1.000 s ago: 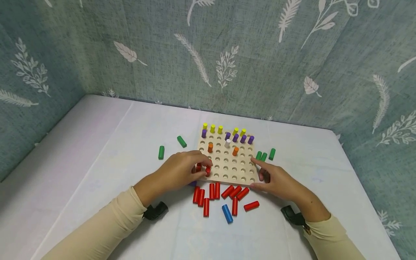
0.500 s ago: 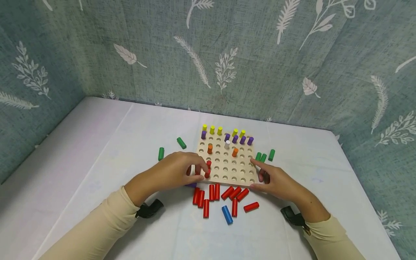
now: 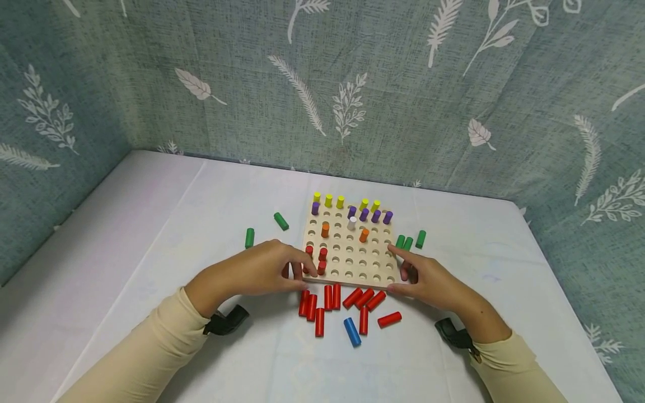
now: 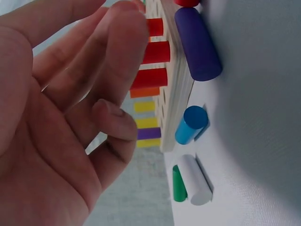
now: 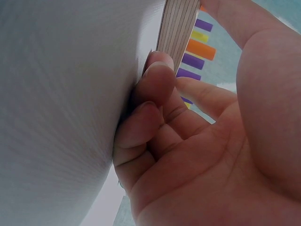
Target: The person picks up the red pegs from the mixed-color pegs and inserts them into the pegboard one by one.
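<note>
A wooden pegboard (image 3: 342,267) lies on the table, with short red pegs (image 3: 321,268) standing in its front left corner. Beside that corner is my left hand (image 3: 274,267), its fingers loosely bent and nothing between them; one fingertip overlaps the red pegs in the head view. My right hand (image 3: 428,280) holds the board's front right corner between thumb and index finger, the other fingers curled in against the edge. Farther back in the board stand yellow pegs (image 3: 340,202), purple pegs (image 3: 314,209), two orange pegs (image 3: 325,230) and a white peg (image 3: 352,223).
Several loose red pegs (image 3: 319,322) and a blue peg (image 3: 352,332) lie before the board. Green pegs (image 3: 249,238) lie on both sides. In the left wrist view, a purple peg (image 4: 198,44), another blue peg (image 4: 192,123) and a white one (image 4: 194,181) lie along the board's side.
My left hand has drawn back to the left from the red pegs, and its fingers have come away from them. More of the standing red pegs now show. The right hand has stayed in place.
</note>
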A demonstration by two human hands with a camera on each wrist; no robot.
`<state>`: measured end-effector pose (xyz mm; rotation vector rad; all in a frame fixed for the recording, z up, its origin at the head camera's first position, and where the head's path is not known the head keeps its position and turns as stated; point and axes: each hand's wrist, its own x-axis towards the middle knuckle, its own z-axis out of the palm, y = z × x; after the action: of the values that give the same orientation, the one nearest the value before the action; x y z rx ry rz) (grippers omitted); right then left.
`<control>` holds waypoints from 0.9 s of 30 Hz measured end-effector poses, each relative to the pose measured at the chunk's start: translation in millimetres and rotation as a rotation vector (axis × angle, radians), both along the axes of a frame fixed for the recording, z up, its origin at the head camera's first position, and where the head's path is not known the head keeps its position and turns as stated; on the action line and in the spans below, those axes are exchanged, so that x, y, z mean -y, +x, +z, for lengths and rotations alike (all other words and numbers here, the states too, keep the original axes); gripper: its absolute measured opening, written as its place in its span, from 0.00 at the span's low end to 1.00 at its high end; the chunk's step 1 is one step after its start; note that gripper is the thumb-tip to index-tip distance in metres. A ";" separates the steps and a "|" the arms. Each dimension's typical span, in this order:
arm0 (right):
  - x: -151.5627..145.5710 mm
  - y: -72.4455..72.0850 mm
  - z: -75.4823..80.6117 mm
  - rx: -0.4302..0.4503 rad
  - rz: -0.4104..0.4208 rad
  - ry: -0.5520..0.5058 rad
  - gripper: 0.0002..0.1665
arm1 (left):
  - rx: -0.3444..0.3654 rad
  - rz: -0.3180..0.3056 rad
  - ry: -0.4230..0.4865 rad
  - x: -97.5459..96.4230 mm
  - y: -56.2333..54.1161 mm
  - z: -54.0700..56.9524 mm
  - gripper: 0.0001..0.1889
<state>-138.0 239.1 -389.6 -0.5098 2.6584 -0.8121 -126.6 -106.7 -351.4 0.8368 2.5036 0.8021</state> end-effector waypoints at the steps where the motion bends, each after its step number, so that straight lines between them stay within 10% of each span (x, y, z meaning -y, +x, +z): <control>1: 0.0 0.1 0.0 -0.002 0.001 -0.001 0.52 | 0.015 0.001 -0.003 -0.3 0.1 -0.2 0.11; 27: 1.4 0.3 1.5 0.010 -0.013 0.017 0.53 | 0.130 -0.020 -0.085 -3.2 5.2 -14.0 0.13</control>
<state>-137.7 237.7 -388.1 -0.4828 2.6598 -0.7929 -121.4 -103.5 -365.4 0.7547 2.3938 0.7145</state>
